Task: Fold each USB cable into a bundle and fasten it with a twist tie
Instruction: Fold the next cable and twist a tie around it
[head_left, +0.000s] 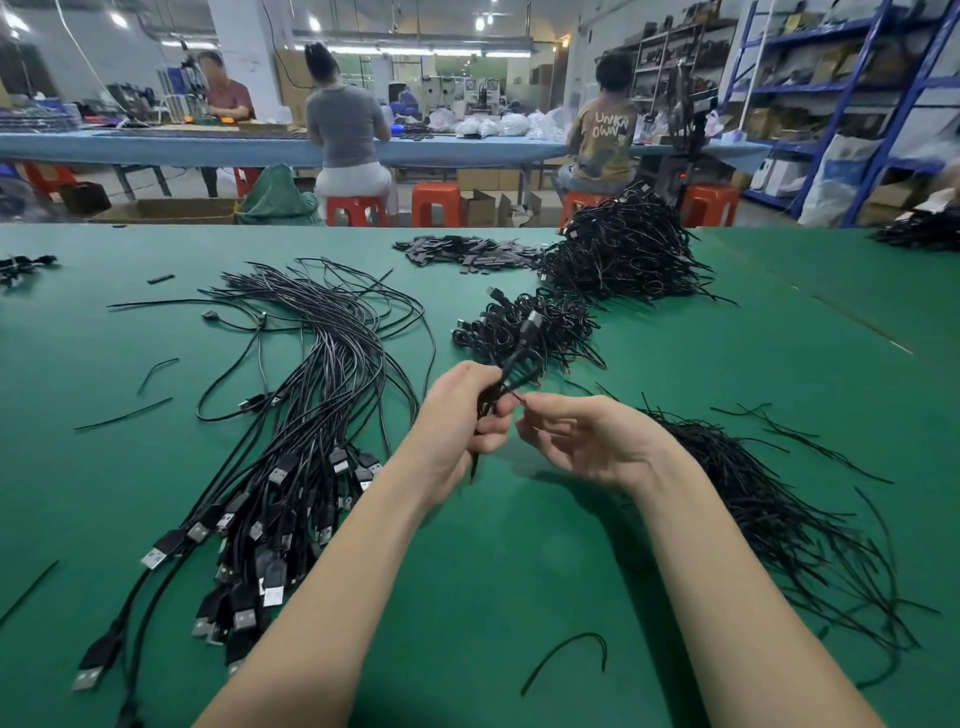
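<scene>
Green table (467, 597) fills the frame; at centre, left hand (457, 426) grips a folded cable (511, 371), right hand (587, 436) pinching its tie (519, 399), other fingers loosely spread.

Loose cables (291, 415) left, twist ties (779, 493) right

The bench (519, 571) is plain green. The cables (311, 415) are black with silver-tipped plugs; the ties (769, 499) and the bundles (535, 327) are black too. Behind stand orange-red stools (436, 205), a light blue table (260, 148) and blue shelving (852, 104).
</scene>
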